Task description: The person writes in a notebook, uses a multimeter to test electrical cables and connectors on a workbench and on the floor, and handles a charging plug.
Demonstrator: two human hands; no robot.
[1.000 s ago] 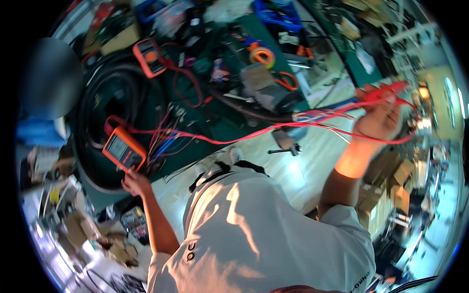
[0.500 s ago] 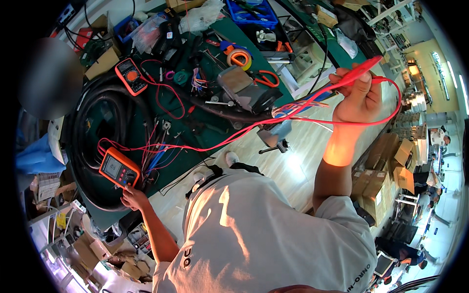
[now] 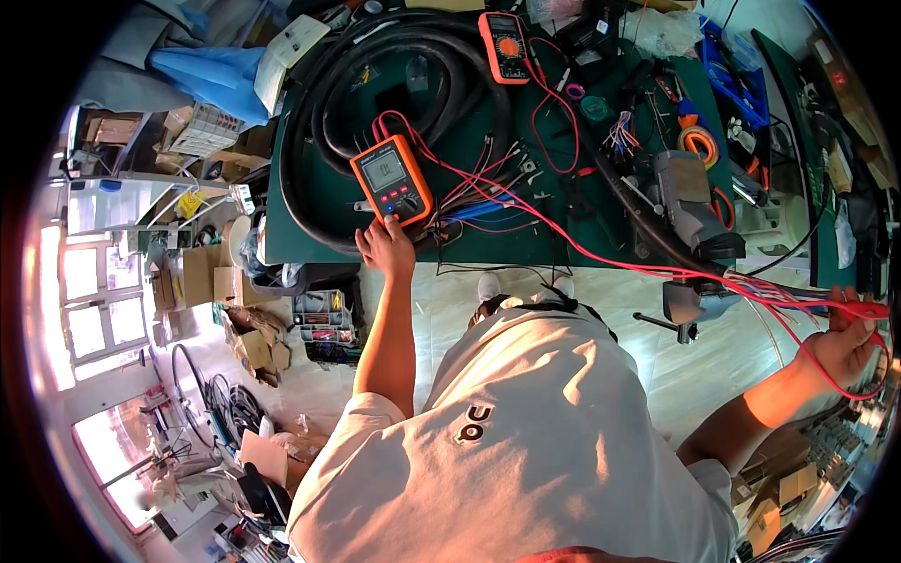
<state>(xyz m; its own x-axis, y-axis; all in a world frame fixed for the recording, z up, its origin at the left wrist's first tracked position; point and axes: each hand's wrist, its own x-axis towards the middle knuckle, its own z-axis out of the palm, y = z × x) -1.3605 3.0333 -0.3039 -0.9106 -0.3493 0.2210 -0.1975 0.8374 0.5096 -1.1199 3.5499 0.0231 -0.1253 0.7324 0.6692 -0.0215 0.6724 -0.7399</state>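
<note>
An orange-cased digital meter (image 3: 392,178) with a grey screen lies on the green workbench (image 3: 324,246). My left hand (image 3: 387,248) reaches its lower edge, one finger stretched onto its front and the others loosely apart. At the far right my right hand (image 3: 838,355) is closed around a red test-lead clip (image 3: 862,310). Red leads (image 3: 572,246) run from the meter's top across the bench to that hand. Beside the clip, thin coloured wires (image 3: 751,284) fan out of the end of a thick black cable (image 3: 648,220).
Coiled black cable (image 3: 293,141) surrounds the meter's far side. A second orange multimeter (image 3: 505,47) lies at the back, near a roll of orange tape (image 3: 697,143). A grey bench vise (image 3: 683,178) sits at the right edge. Cardboard boxes (image 3: 202,274) stand at the left.
My view has swung to the right, so the bench appears more level. My right hand with the red clip is lower and farther right; my left hand stays at the meter.
</note>
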